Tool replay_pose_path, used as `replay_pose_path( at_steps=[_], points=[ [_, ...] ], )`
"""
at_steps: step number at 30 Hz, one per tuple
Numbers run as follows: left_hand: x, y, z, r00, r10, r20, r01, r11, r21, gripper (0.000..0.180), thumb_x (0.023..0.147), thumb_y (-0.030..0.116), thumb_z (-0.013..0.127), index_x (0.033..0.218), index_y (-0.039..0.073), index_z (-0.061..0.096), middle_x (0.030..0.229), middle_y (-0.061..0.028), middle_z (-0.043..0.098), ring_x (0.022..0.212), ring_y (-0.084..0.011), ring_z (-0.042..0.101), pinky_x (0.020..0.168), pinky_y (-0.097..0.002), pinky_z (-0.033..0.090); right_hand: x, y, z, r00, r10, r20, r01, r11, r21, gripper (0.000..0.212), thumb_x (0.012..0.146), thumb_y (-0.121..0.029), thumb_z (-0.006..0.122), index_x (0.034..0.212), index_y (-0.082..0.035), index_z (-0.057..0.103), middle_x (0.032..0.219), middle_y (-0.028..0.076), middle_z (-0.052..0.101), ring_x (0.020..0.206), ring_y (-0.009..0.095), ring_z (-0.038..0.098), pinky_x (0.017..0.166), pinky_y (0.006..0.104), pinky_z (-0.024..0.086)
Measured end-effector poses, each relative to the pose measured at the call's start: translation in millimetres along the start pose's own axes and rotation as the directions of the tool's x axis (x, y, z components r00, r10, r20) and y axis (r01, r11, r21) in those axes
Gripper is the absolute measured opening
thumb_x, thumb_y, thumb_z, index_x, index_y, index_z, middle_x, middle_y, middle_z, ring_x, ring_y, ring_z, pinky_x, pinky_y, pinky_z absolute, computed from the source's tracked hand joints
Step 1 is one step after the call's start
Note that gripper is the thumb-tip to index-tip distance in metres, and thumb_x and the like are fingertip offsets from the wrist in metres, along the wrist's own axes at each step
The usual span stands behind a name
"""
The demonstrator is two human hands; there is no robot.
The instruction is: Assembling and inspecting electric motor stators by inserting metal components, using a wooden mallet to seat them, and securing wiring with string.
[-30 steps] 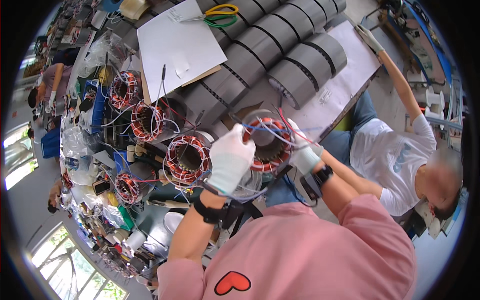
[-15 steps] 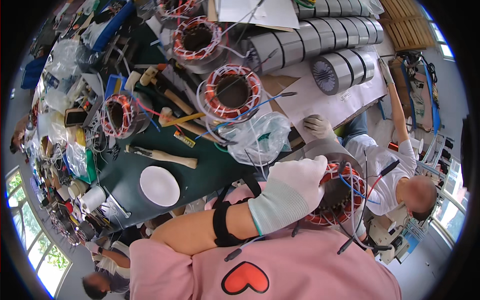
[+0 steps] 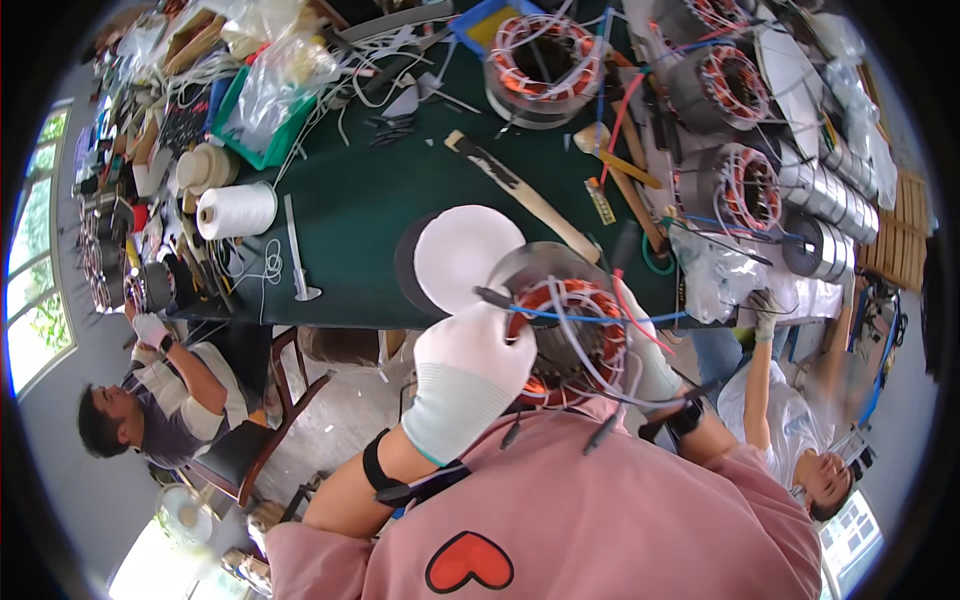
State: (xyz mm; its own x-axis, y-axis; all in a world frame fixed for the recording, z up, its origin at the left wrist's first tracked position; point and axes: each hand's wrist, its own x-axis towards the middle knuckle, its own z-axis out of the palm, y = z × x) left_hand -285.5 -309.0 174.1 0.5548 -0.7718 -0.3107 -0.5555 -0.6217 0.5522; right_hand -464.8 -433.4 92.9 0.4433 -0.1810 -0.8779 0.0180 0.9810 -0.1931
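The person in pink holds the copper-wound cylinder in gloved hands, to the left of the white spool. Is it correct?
Not quite: the head view shows the copper-wound cylinder right of the white spool. The gloved left hand and right hand do hold it.

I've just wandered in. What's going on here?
A person in white gloves has a copper-wound metal cylinder near the edge of a green table. The left hand grips its rim; the right hand is at the other side, fingers partly hidden. Loose blue and red leads stick out from it. Similar cylinders, a white disc and a wooden-handled tool are on the table.
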Motion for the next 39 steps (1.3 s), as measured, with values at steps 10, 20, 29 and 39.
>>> replay_pose_path(
  at_steps=[10,20,29,39],
  points=[
    [15,-136,-8,0.919,-0.395,-0.011,0.393,0.917,-0.074,0.024,0.088,0.027,0.070,0.089,0.004,0.062,0.070,-0.0178,0.066,0.074,-0.0398,0.069,0.064,-0.0422,0.054,137,60,93,0.999,-0.041,0.004,0.040,0.964,-0.263,0.036,0.104,-0.035,0.055,0.125,-0.008,0.065,0.114,0.007,0.072,0.095,0.017,0.071,0.083,0.0322,0.059],
    [-15,-220,-1,0.960,-0.240,0.142,0.250,0.517,-0.818,0.031,0.099,0.025,0.062,0.116,-0.002,0.062,0.091,-0.0117,0.072,0.085,-0.0191,0.072,0.074,-0.0317,0.055,162,70,-25,0.852,-0.345,0.393,0.472,0.182,-0.863,0.026,0.099,-0.015,0.058,0.123,-0.005,0.063,0.116,0.015,0.067,0.091,0.023,0.069,0.080,0.0310,0.058],
    [-179,-271,125,0.857,-0.187,0.480,0.349,0.896,-0.276,0.022,0.090,0.024,0.066,0.105,0.009,0.071,0.097,-0.0142,0.072,0.097,-0.0373,0.067,0.084,-0.0497,0.053,18,108,-149,1.000,-0.016,-0.004,-0.011,-0.451,-0.892,0.022,0.091,-0.017,0.065,0.109,-0.005,0.071,0.097,0.018,0.073,0.093,0.036,0.069,0.083,0.0444,0.054],
    [-199,-233,128,0.694,-0.339,0.636,0.681,0.596,-0.425,0.026,0.093,0.034,0.066,0.106,0.011,0.069,0.088,-0.0116,0.071,0.085,-0.0325,0.070,0.080,-0.0488,0.055,22,103,-172,0.993,0.042,-0.114,-0.096,-0.299,-0.949,0.027,0.093,-0.026,0.070,0.107,-0.002,0.069,0.108,0.016,0.072,0.097,0.029,0.070,0.085,0.0397,0.053]
  ],
)
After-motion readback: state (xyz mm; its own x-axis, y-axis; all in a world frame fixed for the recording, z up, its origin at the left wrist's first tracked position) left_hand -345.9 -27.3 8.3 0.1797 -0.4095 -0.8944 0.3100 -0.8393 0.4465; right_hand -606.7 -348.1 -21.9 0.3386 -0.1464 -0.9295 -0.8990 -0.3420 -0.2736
